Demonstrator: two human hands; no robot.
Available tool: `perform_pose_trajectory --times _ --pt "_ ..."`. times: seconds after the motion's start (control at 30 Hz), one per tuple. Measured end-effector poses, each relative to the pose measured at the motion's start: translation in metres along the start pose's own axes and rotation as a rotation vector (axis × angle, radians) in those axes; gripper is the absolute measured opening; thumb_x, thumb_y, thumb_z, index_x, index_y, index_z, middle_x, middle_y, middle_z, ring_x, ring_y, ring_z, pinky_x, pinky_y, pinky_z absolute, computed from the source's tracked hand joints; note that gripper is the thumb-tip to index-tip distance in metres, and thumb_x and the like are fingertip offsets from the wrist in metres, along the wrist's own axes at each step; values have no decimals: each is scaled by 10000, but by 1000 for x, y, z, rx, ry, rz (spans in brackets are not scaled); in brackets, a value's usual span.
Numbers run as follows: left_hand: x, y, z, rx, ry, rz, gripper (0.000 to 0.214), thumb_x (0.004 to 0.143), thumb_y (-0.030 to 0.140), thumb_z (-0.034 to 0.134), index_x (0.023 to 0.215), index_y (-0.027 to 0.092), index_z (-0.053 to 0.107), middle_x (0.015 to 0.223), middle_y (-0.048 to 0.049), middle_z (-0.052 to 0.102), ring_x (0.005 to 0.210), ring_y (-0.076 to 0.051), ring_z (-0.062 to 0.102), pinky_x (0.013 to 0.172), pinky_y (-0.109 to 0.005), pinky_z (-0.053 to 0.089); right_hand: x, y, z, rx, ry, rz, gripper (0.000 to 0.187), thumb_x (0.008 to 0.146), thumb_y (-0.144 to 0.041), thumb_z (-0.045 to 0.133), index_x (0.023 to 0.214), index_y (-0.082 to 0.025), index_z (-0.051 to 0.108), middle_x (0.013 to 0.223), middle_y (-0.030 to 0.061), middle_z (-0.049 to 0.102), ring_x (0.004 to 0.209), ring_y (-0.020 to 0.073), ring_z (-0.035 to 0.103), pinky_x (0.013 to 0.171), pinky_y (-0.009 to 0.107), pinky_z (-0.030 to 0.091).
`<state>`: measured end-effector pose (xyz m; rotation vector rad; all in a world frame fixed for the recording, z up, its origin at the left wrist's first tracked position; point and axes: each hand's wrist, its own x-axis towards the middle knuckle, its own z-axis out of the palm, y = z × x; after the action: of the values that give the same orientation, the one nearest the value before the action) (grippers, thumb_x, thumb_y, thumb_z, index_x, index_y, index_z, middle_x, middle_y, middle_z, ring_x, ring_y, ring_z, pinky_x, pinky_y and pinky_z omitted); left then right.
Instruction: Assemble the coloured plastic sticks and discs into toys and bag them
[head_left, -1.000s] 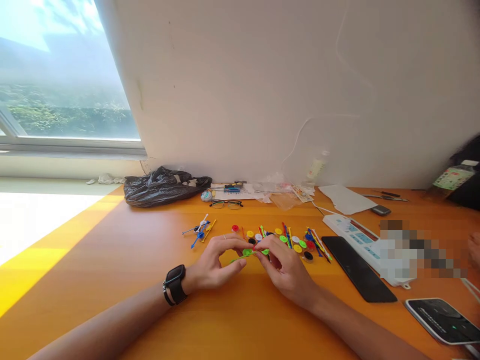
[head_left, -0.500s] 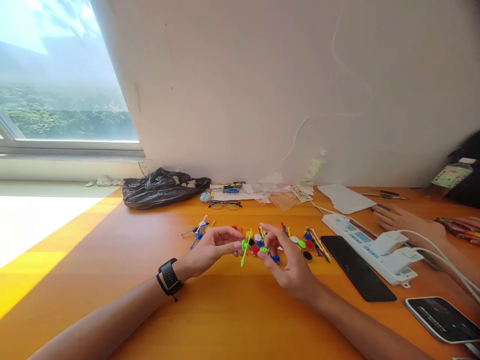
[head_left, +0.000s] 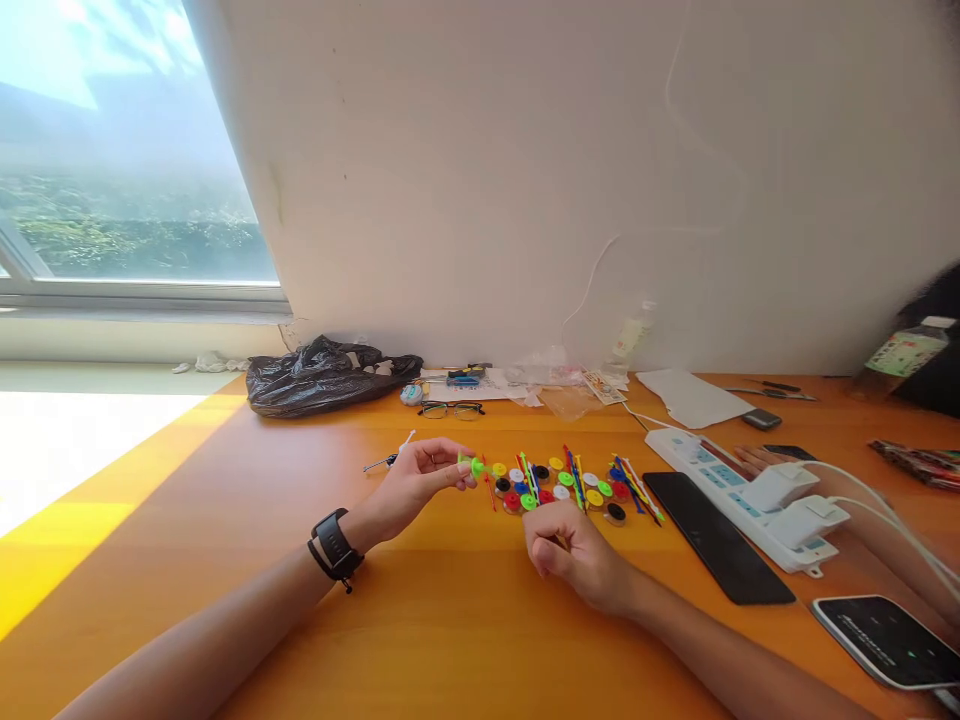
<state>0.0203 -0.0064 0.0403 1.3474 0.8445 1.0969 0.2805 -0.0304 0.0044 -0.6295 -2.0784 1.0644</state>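
My left hand [head_left: 418,482], with a black watch on the wrist, is raised a little above the orange table [head_left: 225,520] and pinches a small green plastic piece [head_left: 474,466] made of a disc on a thin stick. My right hand [head_left: 571,555] rests lower, nearer to me, its fingers curled loosely with nothing visible in them. Just beyond both hands lies a scatter of small coloured discs and sticks [head_left: 570,485] in red, yellow, green, blue, white and black. A small assembled blue and white stick piece [head_left: 390,459] shows partly behind my left hand.
A black phone [head_left: 716,547] and a white power strip with plugs [head_left: 742,492] lie to the right, and another phone [head_left: 889,640] lies nearer. Another person's hand [head_left: 757,458] rests behind the strip. A black bag [head_left: 322,375], glasses [head_left: 451,409] and papers sit by the wall.
My left hand has carried the green piece up and to the left. My right hand has let go, dropped back toward me and curled. The other person's hand has drawn back behind the power strip.
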Motion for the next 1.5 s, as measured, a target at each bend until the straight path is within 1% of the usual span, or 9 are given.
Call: perform_pose_trajectory --times 0.37,0.57,0.73,0.87,0.97,1.03,1.2,1.37,1.5 --pt "28 -16 -39 -254 216 12 399 836 368 885 1140 161 732 1057 -106 797 950 -193 753 882 -297 578 -2 -1 4 -116 -65 79 657 1034 -677 477 597 -188 499 580 -18 460 567 122 407 561 292 265" --pt "37 -18 -55 -371 257 -38 308 862 247 853 1129 132 749 1159 -127 785 1005 -176 749 946 -270 579 -2 -2 4 -142 -77 97 663 1052 -674 432 611 -188 529 602 -5 506 588 136 451 588 296 302" --pt "45 -7 -88 -384 325 -56 265 866 131 741 1130 101 750 1160 -140 787 1085 -217 746 977 -283 579 -2 -3 5 -140 -94 107 670 1065 -665 412 614 -184 532 609 -3 508 593 136 460 593 294 306" --pt "45 1 -114 -408 396 -60 284 930 344 649 1000 91 757 1069 -165 784 980 -252 767 862 -331 614 0 -6 6 -137 -107 121 685 1075 -660 380 606 -183 528 601 -1 500 588 135 459 592 291 310" --pt "40 5 -117 -217 399 -55 243 825 332 822 937 127 756 923 -108 772 853 -217 750 778 -296 591 1 -8 7 -152 -109 130 689 1071 -668 378 608 -182 533 600 -2 500 586 133 455 587 288 306" --pt "36 7 -112 2 308 -30 250 777 310 888 901 136 758 843 -79 751 786 -189 716 733 -266 558 1 -9 6 -168 -112 138 696 1074 -671 364 612 -181 539 605 -1 505 589 134 456 589 288 307" --pt "33 2 -99 550 109 147 320 931 464 718 819 169 771 800 -72 750 739 -198 666 700 -277 511 1 -9 6 -195 -122 150 689 1085 -651 354 625 -179 556 613 2 516 597 139 467 600 292 319" --pt "30 -11 -96 871 -27 347 201 896 413 734 930 235 821 1107 -104 782 1119 -314 679 1021 -385 508 0 -7 7 -209 -126 143 687 1094 -635 342 634 -180 572 614 6 532 602 145 485 608 295 336" --pt "25 -20 -92 930 -70 308 515 796 473 839 1254 250 764 1442 -143 664 1296 -374 624 1140 -440 471 0 -7 7 -230 -122 132 680 1099 -618 340 630 -179 565 609 6 531 602 143 489 608 293 341"
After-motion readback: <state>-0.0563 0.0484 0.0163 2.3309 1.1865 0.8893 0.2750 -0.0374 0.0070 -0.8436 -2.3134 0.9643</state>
